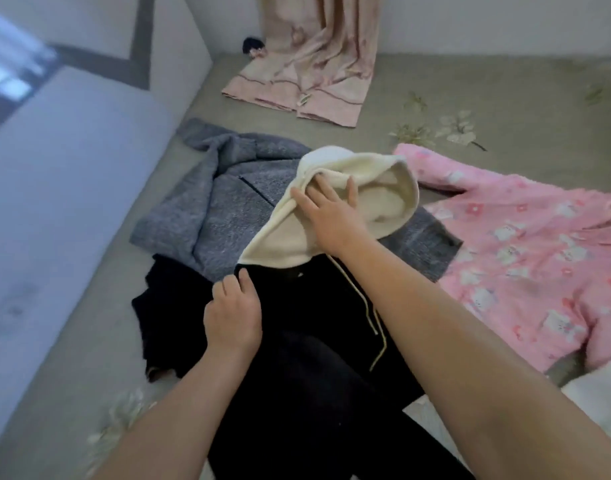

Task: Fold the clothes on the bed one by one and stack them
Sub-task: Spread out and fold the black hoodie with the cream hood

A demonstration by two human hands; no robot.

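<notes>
Right hand (pixel 326 211) lies flat, fingers straight, on cream fleece hood lining (pixel 335 206) of black hoodie (pixel 297 341). Left hand (pixel 233 313) pinches black fabric at hood's lower edge. Grey knit sweater (pixel 214 209) underneath; pink printed pyjama top (pixel 525 251) just right. Grey-green bedsheet (pixel 505 88) bare beyond.

This is a bedroom in a home. A bed (pixel 470 98) with a grey-green floral sheet fills the view, set against plain white walls (pixel 470 19). A pink curtain (pixel 318 53) hangs down onto the bed's far edge. Household clothes lie scattered on it: a grey knit (pixel 221 209), pink printed pyjamas (pixel 525 251), and what seems a dark hoodie (pixel 297 341).
</notes>
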